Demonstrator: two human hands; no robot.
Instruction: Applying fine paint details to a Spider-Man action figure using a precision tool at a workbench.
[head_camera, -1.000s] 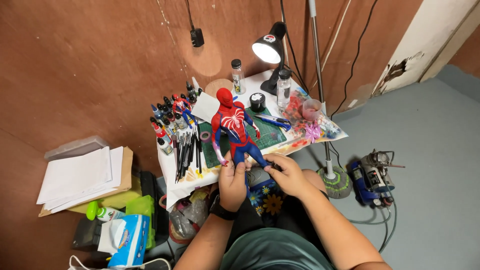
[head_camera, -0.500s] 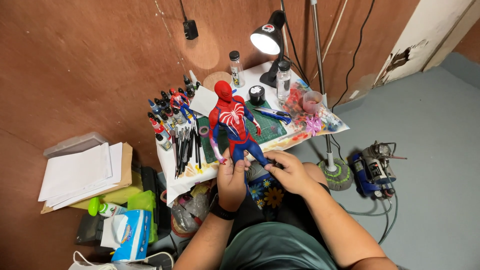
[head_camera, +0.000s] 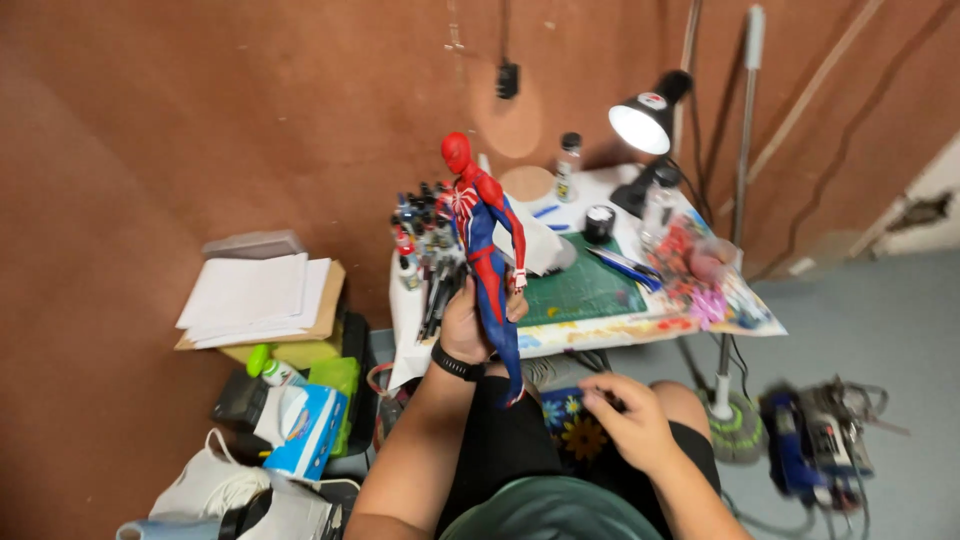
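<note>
The small tabletop (head_camera: 600, 330) is crowded to its edges, with a green cutting mat (head_camera: 585, 290) near its front edge and a lit desk lamp (head_camera: 645, 120) at the back. Above its left front corner, the left hand (head_camera: 468, 325) holds a red-and-blue action figure (head_camera: 485, 240) upright, grip closed round its legs. The right hand (head_camera: 625, 420) rests on the lap, fingers curled, holding nothing that I can make out.

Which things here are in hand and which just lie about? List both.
In hand:
left hand gripping the red and blue figure
right hand over the lap

Lying about:
desk lamp
green cutting mat
paper stack
tissue box
</note>
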